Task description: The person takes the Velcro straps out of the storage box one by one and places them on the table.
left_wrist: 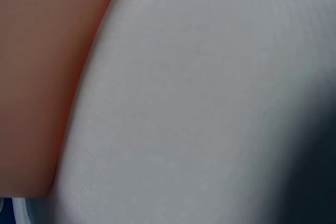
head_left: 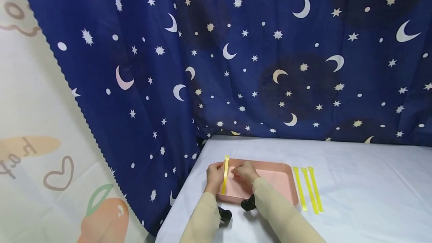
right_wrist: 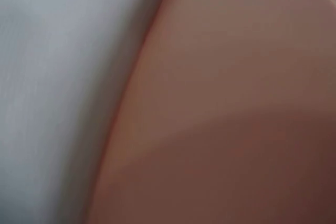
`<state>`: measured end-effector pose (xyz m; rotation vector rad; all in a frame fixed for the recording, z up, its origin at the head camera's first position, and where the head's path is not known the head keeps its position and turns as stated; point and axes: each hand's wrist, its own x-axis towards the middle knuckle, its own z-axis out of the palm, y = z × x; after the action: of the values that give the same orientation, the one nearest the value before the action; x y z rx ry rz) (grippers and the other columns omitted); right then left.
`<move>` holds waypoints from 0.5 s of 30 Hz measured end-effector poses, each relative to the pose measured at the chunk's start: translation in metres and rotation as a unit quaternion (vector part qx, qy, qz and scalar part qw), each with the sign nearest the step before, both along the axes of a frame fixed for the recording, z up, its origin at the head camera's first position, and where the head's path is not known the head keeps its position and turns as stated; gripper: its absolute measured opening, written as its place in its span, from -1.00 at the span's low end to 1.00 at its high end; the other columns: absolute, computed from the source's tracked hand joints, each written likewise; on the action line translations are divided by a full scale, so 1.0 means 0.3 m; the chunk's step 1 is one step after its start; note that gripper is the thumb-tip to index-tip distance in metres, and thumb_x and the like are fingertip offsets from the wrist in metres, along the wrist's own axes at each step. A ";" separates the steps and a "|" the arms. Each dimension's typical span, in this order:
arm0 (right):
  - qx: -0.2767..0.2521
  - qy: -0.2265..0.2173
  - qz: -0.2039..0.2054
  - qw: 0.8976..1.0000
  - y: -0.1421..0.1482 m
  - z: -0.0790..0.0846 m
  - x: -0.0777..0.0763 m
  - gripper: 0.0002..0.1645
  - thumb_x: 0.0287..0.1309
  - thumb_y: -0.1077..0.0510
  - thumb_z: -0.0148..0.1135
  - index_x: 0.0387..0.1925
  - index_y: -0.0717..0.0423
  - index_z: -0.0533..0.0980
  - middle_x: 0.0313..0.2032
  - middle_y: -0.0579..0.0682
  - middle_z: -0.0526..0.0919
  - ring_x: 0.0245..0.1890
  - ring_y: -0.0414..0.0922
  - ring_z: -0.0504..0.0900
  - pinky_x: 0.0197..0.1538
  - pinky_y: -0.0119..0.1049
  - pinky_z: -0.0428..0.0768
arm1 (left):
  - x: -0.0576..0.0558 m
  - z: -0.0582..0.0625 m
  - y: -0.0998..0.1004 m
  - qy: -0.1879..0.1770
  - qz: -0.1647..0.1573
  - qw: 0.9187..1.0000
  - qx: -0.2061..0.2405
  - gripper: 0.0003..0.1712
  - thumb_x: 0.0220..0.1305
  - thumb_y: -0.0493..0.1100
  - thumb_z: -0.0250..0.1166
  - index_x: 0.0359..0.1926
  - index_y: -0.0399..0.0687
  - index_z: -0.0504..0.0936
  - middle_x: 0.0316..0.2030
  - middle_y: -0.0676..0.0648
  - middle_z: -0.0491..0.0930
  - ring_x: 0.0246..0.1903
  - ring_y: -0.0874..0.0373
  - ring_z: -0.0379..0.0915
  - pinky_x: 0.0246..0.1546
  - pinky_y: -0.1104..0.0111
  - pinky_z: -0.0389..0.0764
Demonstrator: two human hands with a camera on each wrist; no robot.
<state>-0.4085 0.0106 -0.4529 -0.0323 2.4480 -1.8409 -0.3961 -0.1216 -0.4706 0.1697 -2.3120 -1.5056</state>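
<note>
A shallow pink tray [head_left: 275, 177] rests on the white-covered table. My left hand [head_left: 215, 178] is at its left side, fingers curled at a flat yellow strap [head_left: 225, 177] with a wider head at its top end. The strap slants over the tray's left part, its head above the far rim. Over the tray, my right hand [head_left: 246, 171] has bent fingers just right of the strap; whether they pinch anything is too small to tell. Both wrist views catch only the tray's blurred wall [left_wrist: 42, 77] and tray surface [right_wrist: 226, 77], without the fingers.
Right of the tray lie three more yellow straps [head_left: 300, 188], side by side on the white cloth [head_left: 364, 190]. A dark blue curtain [head_left: 270, 66] with moons and stars hangs behind the table, and a pale printed curtain [head_left: 40, 123] hangs at the left.
</note>
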 end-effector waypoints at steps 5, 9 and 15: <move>-0.007 0.005 0.007 1.000 -0.016 -0.006 -0.002 -0.91 0.07 0.42 0.31 -0.38 0.43 0.56 -0.48 0.09 0.65 -0.50 -0.15 0.59 -0.37 -0.33 0.71 | 0.001 -0.008 -0.002 0.004 0.003 1.000 -0.003 -0.67 0.29 -0.45 0.12 0.01 -0.38 0.70 -0.03 -0.30 0.71 0.09 -0.14 0.61 0.15 0.06 0.63; -0.007 0.011 0.005 1.000 -0.025 -0.028 -0.011 -0.92 0.04 0.45 0.32 -0.45 0.43 0.54 -0.53 0.06 0.61 -0.55 -0.19 0.54 -0.44 -0.38 0.68 | 0.003 -0.016 0.006 0.008 0.006 1.000 -0.007 -0.65 0.25 -0.47 0.11 0.00 -0.38 0.70 -0.04 -0.31 0.72 0.10 -0.15 0.60 0.16 0.06 0.62; 0.003 0.014 -0.003 1.000 -0.042 -0.042 -0.024 -0.94 0.01 0.44 0.35 -0.45 0.41 0.59 -0.53 0.02 0.58 -0.57 -0.19 0.53 -0.45 -0.40 0.68 | 0.003 -0.014 0.010 0.012 0.009 1.000 -0.014 -0.65 0.25 -0.46 0.13 0.00 -0.38 0.70 -0.04 -0.31 0.71 0.10 -0.15 0.60 0.15 0.06 0.62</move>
<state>-0.4157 -0.0020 -0.4654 -0.0508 2.4746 -1.8488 -0.3951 -0.1186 -0.4748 0.1639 -2.3041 -1.4583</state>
